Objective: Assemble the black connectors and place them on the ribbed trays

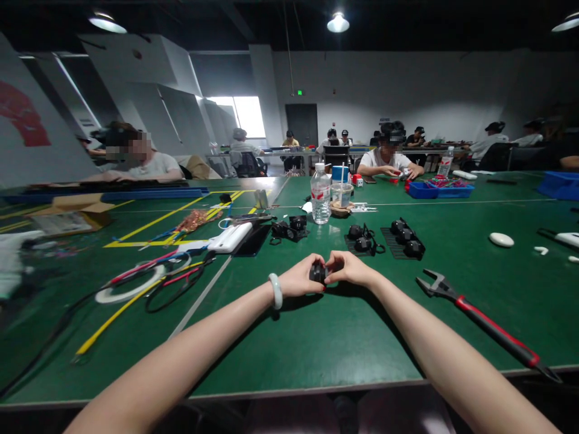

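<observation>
A small black round part point(318, 273) sits between my two hands, just above the green table point(289, 355). My left hand point(296, 277), with a pale bangle at the wrist, is closed around its left side, thumb below and fingers above. From the right, my right hand point(350, 269) pinches the same part with bent fingers. Its far side is hidden by the fingers. Beyond my hands lie similar black parts: one cluster point(362, 239) on a dark grid piece, a row point(408, 239) on another grid piece, and a further cluster point(290, 228).
A red-and-black-handled wrench point(486, 325) lies at the right. Cables point(122, 313) and a white ring point(131, 288) spread on the left. A water bottle point(321, 196) and a cup point(342, 194) stand ahead. A co-worker point(386, 160) sits across the table.
</observation>
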### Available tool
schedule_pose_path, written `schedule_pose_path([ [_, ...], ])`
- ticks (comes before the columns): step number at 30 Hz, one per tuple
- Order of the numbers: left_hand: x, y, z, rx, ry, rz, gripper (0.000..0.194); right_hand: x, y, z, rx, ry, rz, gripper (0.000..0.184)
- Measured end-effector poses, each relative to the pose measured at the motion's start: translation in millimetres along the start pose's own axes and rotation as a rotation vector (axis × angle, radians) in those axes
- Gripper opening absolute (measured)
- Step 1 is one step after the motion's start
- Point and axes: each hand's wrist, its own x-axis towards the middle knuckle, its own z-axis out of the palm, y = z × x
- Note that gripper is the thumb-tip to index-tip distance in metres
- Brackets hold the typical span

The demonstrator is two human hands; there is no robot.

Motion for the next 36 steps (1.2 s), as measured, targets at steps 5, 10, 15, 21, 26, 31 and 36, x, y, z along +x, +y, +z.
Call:
schedule_pose_path([
  [5,-14,2,-3.0,0.008,0.022,-0.001,0.051,-3,4,14,-0.017,0.059,-0.018,0.035],
  [10,-23,-1,-1.2,0.054,0.096,0.005,0.052,-5,3,23,0.005,0.083,-0.025,0.032],
  [15,-31,-2,2.0,0.067,0.145,0.015,0.053,-8,-1,23,-0.18,0.048,-0.07,0.023],
  [21,-32,-2,2.1,0.061,0.144,-0.024,0.054,-14,-6,21,-0.342,0.018,-0.13,0.019],
  [26,-30,-2,1.0,0.057,0.138,-0.033,0.054,-17,-8,21,-0.432,0.035,-0.164,0.019],
  [31,-30,-3,1.0,0.064,0.126,-0.024,0.052,-17,-7,20,-0.448,0.019,-0.165,0.02],
  [36,-30,-5,1.3,0.083,0.137,-0.029,0.052,-16,-6,19,-0.453,0.012,-0.17,0.022],
])
